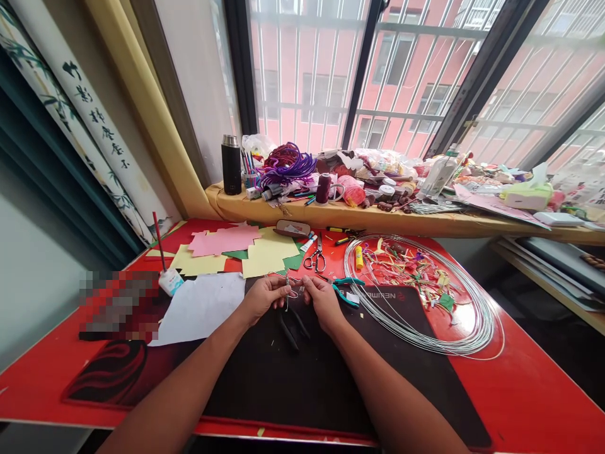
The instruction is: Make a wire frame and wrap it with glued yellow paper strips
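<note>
Over the dark desk mat (pixel 331 372), my left hand (pixel 265 299) pinches a small piece of bent wire (pixel 293 295) with thin loops. My right hand (pixel 321 301) has its fingertips closed at the right end of the same wire, which runs between both hands. Black-handled pliers (pixel 293 329) lie on the mat just below the hands; their upper end is hidden. Teal-handled pliers (pixel 347 301) rest to the right of my right hand. Scissors (pixel 316 256) lie beyond the hands.
A large coil of silvery wire (pixel 401 337) surrounds colourful scraps (pixel 425 277) at right. Yellow paper (pixel 271 249), pink paper (pixel 224 239) and a white sheet (pixel 201 306) spread left. A glue bottle (pixel 171 282) stands there. The windowsill holds a black thermos (pixel 231 165) and purple cord (pixel 295 165).
</note>
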Demonstrator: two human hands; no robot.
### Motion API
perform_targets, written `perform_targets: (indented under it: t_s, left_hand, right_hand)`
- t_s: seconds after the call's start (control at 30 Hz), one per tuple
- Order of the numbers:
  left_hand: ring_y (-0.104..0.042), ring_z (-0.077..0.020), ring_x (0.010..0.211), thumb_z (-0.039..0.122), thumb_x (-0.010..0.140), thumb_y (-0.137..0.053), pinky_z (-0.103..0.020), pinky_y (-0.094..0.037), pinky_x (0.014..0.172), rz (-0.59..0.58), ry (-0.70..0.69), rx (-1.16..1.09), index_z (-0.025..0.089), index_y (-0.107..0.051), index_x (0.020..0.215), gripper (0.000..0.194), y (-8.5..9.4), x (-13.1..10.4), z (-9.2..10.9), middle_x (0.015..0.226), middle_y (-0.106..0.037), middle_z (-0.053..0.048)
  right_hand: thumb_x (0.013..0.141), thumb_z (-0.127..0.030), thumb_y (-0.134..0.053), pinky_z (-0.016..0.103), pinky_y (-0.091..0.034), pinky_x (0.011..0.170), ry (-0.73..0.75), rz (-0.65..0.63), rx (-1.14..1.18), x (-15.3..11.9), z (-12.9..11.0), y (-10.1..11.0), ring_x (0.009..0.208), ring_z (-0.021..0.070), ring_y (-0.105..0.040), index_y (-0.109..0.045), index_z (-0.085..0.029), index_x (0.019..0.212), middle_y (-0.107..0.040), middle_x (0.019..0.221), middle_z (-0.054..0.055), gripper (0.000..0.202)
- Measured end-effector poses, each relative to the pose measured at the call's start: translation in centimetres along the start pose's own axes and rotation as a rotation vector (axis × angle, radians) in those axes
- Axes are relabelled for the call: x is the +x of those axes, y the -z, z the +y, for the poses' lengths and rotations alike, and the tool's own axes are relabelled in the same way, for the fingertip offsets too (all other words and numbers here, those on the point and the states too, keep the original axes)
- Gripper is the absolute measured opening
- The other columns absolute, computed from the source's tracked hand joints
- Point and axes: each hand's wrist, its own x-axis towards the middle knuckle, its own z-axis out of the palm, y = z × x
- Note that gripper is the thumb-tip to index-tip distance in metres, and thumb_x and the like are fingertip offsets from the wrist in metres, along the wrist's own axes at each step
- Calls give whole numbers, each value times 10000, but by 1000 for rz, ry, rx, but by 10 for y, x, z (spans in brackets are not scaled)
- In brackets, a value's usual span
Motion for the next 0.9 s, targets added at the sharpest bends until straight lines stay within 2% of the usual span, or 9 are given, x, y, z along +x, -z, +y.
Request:
perform_targets:
  t_s: [0.17, 0.27, 0.4, 0.57, 0.7, 0.9]
  left_hand:
    - [-543, -95, 507, 517, 718, -860, -220, -352, 452, 72, -31, -64, 126, -785, 987, 480, -1, 1, -1, 806, -761, -82]
    - [-548, -95, 500, 509, 674, -891, -219, -378, 447, 131, -28, -145, 127, -765, 966, 497, -3, 1, 0, 795, -756, -68]
    - [-570, -103, 501, 481, 643, -919, -226, -419, 458, 141, -3, -192, 130, -745, 938, 490, -5, 1, 1, 769, -745, -50]
    - [-571, -110, 503, 482, 640, -920, -238, -423, 471, 167, -14, -208, 145, -736, 891, 459, -5, 2, -2, 751, -735, -38]
    - [-590, -128, 582, 470, 622, -936, -234, -410, 513, 208, -31, -190, 141, -766, 862, 442, -3, 3, -2, 734, -739, -44]
    - [-552, -119, 574, 468, 642, -929, -239, -413, 498, 151, -14, -200, 139, -796, 912, 447, -4, 1, 0, 794, -750, -63]
  right_hand:
    - [880, -683, -632, 297, -315, 565, 21, -5, -66, -2, -1, -2, 517, 152, -403, -726, -203, 788, -492, 513, -39, 498]
    - [882, -676, -631, 298, -312, 547, 43, -55, -128, -4, -2, -5, 499, 154, -412, -715, -209, 780, -496, 502, -39, 485]
    - [872, -614, -677, 292, -309, 533, 61, -106, -160, -5, -1, -7, 494, 149, -421, -712, -212, 811, -513, 521, -41, 407]
    - [882, -587, -674, 292, -314, 539, 58, -101, -169, -6, -1, -7, 501, 148, -429, -707, -215, 815, -523, 528, -41, 380]
    - [891, -584, -664, 292, -303, 530, 59, -98, -193, -6, -1, -7, 492, 147, -415, -681, -214, 767, -520, 513, -38, 391]
    - [911, -601, -641, 290, -321, 542, 66, -87, -188, -5, -1, -6, 504, 149, -423, -695, -212, 782, -525, 513, -38, 414]
